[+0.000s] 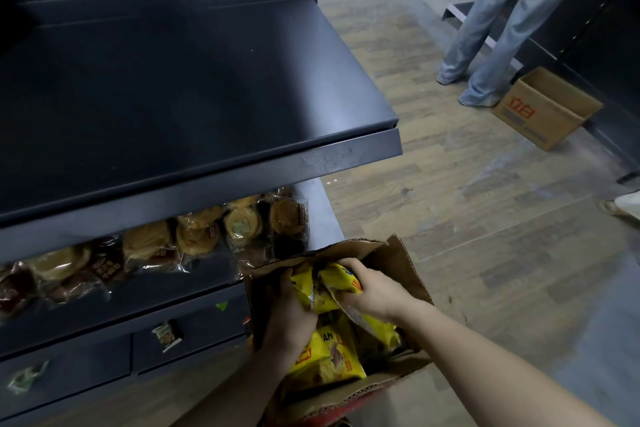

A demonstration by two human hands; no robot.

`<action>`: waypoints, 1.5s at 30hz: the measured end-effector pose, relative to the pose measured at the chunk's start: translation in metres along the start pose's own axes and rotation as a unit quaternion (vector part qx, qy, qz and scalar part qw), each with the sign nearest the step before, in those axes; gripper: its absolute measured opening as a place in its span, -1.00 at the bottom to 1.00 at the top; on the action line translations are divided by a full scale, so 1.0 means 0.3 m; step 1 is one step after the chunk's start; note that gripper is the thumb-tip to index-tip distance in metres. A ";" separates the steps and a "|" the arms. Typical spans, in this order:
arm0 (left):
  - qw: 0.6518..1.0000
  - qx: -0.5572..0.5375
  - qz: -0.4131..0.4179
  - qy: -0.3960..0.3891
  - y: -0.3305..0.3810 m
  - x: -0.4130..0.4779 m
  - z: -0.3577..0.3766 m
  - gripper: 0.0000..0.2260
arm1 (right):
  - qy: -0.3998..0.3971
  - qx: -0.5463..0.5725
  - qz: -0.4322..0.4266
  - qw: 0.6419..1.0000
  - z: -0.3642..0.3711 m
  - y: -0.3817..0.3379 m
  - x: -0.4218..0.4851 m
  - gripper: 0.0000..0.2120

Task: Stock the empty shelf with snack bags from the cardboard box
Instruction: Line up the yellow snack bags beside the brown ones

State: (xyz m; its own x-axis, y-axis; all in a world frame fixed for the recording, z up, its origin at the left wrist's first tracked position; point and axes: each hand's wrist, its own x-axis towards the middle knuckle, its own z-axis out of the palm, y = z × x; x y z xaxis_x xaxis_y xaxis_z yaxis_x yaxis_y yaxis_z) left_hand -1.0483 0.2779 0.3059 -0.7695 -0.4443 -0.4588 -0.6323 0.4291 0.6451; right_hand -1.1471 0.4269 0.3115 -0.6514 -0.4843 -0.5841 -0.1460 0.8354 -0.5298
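Note:
An open cardboard box (403, 262) stands on the floor at the lower middle, holding several yellow snack bags (327, 355). Both my hands are inside it. My left hand (289, 314) grips the left side of a yellow snack bag (311, 291) near the top of the pile. My right hand (374, 291) closes on a second yellow bag (341, 279) right beside it. The dark metal shelf (194, 97) above and to the left lies bare.
The lower shelf (322, 211) carries several clear-wrapped round pastries (239, 222). Drawers with small labels sit below it. A person in light jeans (498, 21) stands at the back right beside another open cardboard box (545, 107). Wooden floor lies between.

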 end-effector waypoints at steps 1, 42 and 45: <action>1.000 0.000 0.013 0.012 0.012 -0.025 0.001 -0.27 | 0.002 0.105 0.003 0.994 0.011 -0.007 -0.016 -0.47; 0.893 -0.205 0.391 0.091 0.602 -0.477 -0.694 -0.53 | 0.296 0.353 -0.350 0.816 -0.356 -0.765 -0.598 -0.62; 0.882 -0.232 0.382 0.150 0.554 -0.457 -0.782 -0.57 | 0.303 0.366 -0.368 0.799 -0.334 -0.888 -0.564 -0.64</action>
State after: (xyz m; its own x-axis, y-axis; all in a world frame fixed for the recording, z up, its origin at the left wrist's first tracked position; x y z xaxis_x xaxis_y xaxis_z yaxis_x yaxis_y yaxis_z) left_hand -1.0268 0.2256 0.6194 -0.8524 -0.3835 0.3554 0.2183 0.3568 0.9083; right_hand -1.0726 0.3122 0.6130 -0.8633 -0.3750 0.3378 -0.3242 -0.1010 -0.9406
